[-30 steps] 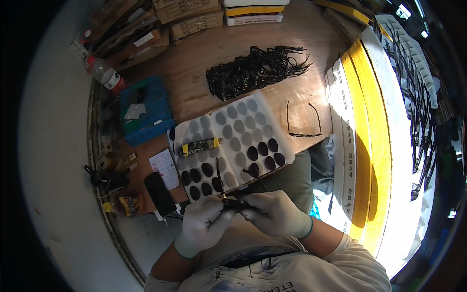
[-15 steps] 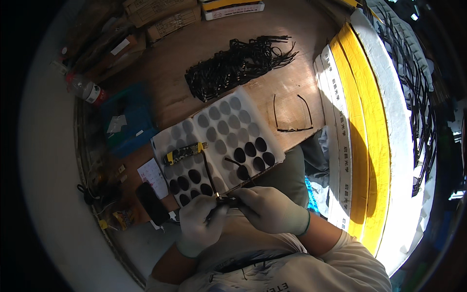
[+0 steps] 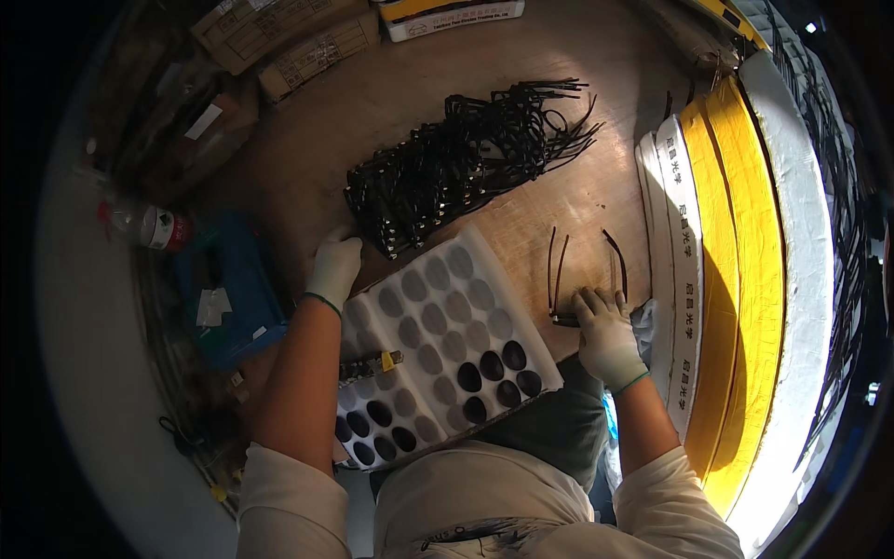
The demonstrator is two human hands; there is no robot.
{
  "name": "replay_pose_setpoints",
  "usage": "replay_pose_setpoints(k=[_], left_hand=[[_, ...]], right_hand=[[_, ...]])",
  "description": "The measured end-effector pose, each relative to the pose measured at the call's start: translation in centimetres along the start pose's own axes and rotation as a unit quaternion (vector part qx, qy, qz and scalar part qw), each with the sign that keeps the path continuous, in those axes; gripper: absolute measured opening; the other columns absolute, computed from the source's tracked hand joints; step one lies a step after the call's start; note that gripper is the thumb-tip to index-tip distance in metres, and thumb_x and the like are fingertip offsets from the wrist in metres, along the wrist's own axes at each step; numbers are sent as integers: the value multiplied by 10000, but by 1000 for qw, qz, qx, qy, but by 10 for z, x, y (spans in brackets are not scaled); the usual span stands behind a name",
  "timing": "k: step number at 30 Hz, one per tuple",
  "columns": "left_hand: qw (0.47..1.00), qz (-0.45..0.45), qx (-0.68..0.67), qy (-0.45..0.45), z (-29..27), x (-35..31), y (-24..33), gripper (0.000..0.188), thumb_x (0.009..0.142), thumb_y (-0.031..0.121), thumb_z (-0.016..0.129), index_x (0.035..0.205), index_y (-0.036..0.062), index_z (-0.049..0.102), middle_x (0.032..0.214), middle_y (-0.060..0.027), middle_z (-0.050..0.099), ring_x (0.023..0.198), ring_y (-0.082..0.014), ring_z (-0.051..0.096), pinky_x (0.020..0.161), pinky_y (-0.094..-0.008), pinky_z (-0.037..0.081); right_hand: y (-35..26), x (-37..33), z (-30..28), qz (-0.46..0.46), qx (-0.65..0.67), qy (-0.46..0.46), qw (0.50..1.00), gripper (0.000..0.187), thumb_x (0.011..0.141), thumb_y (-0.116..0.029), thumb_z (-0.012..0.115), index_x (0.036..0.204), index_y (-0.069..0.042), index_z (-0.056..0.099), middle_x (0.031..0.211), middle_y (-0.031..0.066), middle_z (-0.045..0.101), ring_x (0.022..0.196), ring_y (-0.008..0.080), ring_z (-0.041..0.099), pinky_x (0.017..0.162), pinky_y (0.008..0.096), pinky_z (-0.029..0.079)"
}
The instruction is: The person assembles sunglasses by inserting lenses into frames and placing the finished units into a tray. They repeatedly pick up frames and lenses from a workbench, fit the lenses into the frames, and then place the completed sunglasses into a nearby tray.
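Brown cardboard boxes (image 3: pixel 279 37) with pale labels lay along the far left edge of the wooden surface (image 3: pixel 605 186). A white and yellow carton (image 3: pixel 456 14) sat at the far middle. A clear bottle (image 3: pixel 140 224) with a red label lay at left, beside a blue box (image 3: pixel 223 289) bearing white slips.

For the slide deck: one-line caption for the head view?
Gloved left hand reaches the black eyeglass-frame pile; right hand sets frames down beside the lens tray.

Eyewear assembly workshop: heaped black frames (image 3: pixel 466 154), lens tray (image 3: pixel 438 345), cartons (image 3: pixel 298 47)
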State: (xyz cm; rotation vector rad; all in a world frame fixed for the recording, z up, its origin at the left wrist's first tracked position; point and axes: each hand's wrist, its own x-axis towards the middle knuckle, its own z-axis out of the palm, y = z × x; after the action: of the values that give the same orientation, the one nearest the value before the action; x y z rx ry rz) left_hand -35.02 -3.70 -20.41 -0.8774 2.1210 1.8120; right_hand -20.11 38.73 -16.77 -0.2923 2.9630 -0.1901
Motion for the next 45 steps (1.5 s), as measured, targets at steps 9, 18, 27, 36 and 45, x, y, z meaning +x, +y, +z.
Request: replay_pose_setpoints(k=[9,18,27,36,45], left_hand=[[996,33,40,-78,-6,15,0,375,977,224,581,1220,-40,689,977,-70,693,823,-151,611,770,-310,489],[991,30,133,-2,-25,-16,12,401,1022,343,601,1137,-31,690,1011,-112,692,887,-188,621,798,-337,505],[884,302,145,326,-95,-69,-6,599,787,166,766,1290,-58,529,980,-130,678,845,-175,653,751,-337,550],[917,362,81,145,-69,-257,-17,183,911,66,737,1044,0,629,817,-29,657,685,-67,595,622,-243,492],[784,445,432,-23,-150,-399,-114,448,1042,230,586,1402,-31,532,1195,-187,703,1031,-295,717,876,-435,582]], right_hand=[[24,240,-52,88,297,161,937,953,860,-391,812,1570,32,337,1578,277,411,1474,413,404,1203,467,377],[-35,296,2,109,386,20,916,1114,826,-599,783,1631,-48,244,1560,303,436,1457,435,420,1189,483,386],[-132,214,-25,-48,276,263,923,624,877,-330,756,1399,-33,587,1277,215,664,1140,392,648,996,452,525],[-273,2,-3,-266,145,-183,935,396,899,-312,684,1182,-37,662,1169,132,656,1049,301,683,883,433,560],[-275,-26,-25,-254,223,-323,884,374,885,-221,685,1220,-64,634,1212,150,643,1065,348,676,892,448,568]])
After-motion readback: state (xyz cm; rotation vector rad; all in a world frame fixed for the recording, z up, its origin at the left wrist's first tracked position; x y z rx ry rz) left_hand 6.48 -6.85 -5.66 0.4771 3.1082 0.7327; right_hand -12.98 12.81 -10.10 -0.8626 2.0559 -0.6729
